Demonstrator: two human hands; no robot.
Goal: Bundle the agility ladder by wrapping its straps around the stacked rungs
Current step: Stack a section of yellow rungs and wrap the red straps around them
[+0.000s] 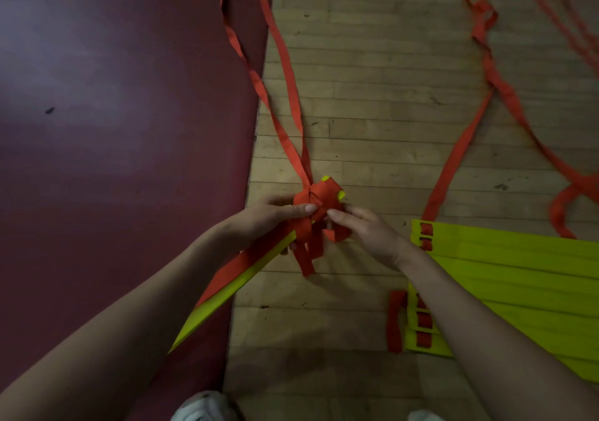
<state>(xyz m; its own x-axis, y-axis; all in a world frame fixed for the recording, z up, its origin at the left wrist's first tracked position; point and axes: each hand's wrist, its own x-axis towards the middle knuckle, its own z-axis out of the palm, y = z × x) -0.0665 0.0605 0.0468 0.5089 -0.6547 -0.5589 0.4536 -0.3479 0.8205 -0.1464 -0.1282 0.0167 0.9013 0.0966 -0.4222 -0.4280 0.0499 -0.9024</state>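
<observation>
left hand [269, 218] grips stacked rungs [227, 294]; right hand [366, 229] pinches strap [319, 200].

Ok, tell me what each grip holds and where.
Left grip clasps the stacked rungs near their wrapped far end; right grip pinches the orange strap wound there.
</observation>
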